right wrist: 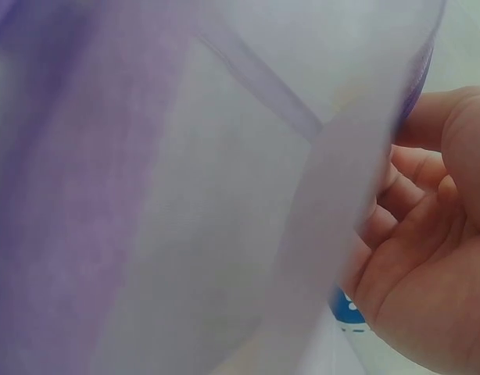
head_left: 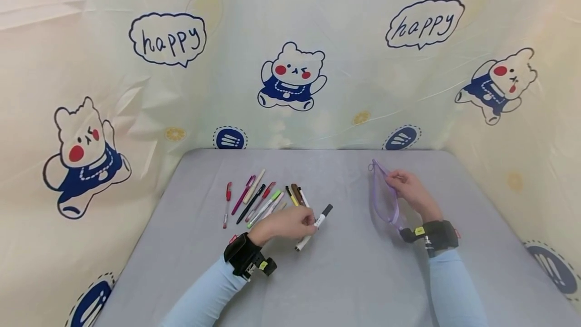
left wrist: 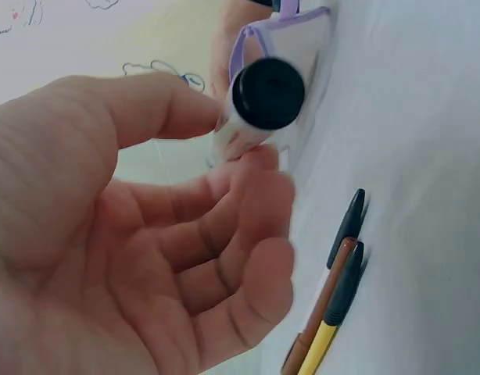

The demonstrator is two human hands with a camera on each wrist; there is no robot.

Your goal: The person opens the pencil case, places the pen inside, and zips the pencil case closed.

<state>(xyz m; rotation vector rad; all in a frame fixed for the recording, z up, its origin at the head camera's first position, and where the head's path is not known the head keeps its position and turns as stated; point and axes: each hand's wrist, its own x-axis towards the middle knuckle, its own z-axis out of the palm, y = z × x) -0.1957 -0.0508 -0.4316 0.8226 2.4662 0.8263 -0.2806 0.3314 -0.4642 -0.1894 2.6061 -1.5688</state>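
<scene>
My left hand pinches a white marker with a black cap between thumb and fingers, just right of a group of pens. In the left wrist view a black end of this marker points at the camera. Over the right part of the table, my right hand pinches the edge of a translucent pouch with purple trim. The pouch hangs upright and covers much of the right wrist view, hiding some of the right fingers. Beside the left hand lie a brown pen and a yellow pen with a black end.
On the grey table several pens lie roughly side by side left of the left hand. Among them are a red-capped pen, a magenta pen, a black pen and a green-capped pen. A printed curtain surrounds the table.
</scene>
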